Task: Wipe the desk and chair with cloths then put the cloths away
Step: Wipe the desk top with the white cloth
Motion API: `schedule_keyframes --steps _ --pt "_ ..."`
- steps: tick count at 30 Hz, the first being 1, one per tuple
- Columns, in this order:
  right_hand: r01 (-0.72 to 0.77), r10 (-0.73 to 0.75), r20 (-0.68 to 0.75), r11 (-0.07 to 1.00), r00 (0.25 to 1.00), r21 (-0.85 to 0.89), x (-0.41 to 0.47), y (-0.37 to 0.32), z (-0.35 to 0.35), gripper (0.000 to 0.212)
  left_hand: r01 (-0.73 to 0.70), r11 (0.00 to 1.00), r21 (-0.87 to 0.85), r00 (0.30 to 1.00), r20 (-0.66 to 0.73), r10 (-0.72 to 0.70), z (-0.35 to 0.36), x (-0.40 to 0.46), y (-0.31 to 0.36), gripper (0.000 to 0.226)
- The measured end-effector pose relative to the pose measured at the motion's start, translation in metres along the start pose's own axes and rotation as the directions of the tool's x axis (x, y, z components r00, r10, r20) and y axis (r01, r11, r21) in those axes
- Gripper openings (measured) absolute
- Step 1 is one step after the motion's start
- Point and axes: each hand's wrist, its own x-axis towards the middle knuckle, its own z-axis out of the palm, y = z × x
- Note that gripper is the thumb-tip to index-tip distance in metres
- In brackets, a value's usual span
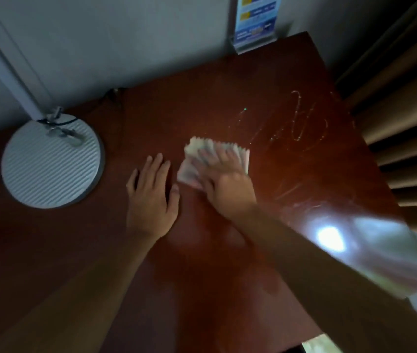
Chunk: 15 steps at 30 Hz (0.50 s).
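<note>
The person's right hand (224, 184) lies flat on a pale folded cloth (215, 159), fingers spread and nearly straight across its top, pressing it down onto the reddish-brown desk (227, 263); the fingers are laid over the cloth, not curled round it (the hand and cloth are somewhat blurred, so the fingertips are hard to make out). The cloth sits near the middle of the desktop, its far edge showing a zigzag cut, and part of it sticks out to the left of the hand. The left hand (151, 194) rests palm down on the bare wood just beside the cloth, fingers straight and slightly apart, holding nothing. To the right of the cloth, pale looping smears (309, 123) mark the desk surface, and nearer the person a bright glare (329, 238) reflects off the glossy top. At the left end of the desk stands a round, ribbed, silver lamp base (51, 164) with a white post rising from its far edge and a dark cord wound at the foot. At the back of the desk, against the grey wall, stands a blue printed card in a clear stand (253, 24). Tan curtain folds (401, 118) hang beyond the desk's right edge.
</note>
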Motion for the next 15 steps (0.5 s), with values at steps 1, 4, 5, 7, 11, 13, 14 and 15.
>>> schedule_keyframes --steps 1,4,5,7,11,13,14,15 --pt "-0.027 0.028 0.003 0.999 1.0 -0.035 0.025 0.009 -0.003 0.042 -0.015 1.0 0.01 1.0 -0.012 0.015 0.003 0.0 -0.001 0.057" --pt "-0.135 0.133 -0.037 0.99 0.99 -0.04 0.077 0.024 -0.007 0.044 -0.015 1.0 0.027 0.999 -0.048 0.017 0.009 0.001 -0.006 0.055" --pt "-0.167 0.166 -0.046 0.986 0.985 -0.024 0.08 0.019 -0.005 0.044 -0.018 0.999 0.033 0.998 -0.057 0.02 0.01 0.001 -0.008 0.055" --pt "-0.182 0.182 -0.066 0.983 0.981 0.001 0.058 -0.001 0.004 0.043 -0.026 0.999 0.03 0.997 -0.068 0.028 0.011 0.001 -0.007 0.055" --pt "-0.08 0.084 -0.062 0.995 0.995 0.056 -0.035 -0.042 0.021 0.035 -0.042 0.999 0.014 0.994 -0.103 0.043 0.011 0.001 -0.009 0.053" --pt "-0.012 0.014 -0.037 0.998 0.999 0.059 -0.047 -0.036 0.022 0.033 -0.046 0.999 0.008 0.994 -0.101 0.047 0.012 0.001 -0.009 0.052" --pt "0.026 -0.025 -0.022 0.998 0.999 0.05 -0.038 -0.028 0.02 0.035 -0.048 0.999 0.007 0.994 -0.097 0.049 0.011 0.0 -0.009 0.053" --pt "0.051 -0.051 -0.007 0.998 0.999 0.038 -0.023 -0.021 0.016 0.037 -0.048 0.999 0.008 0.995 -0.092 0.049 0.011 0.0 -0.009 0.053"
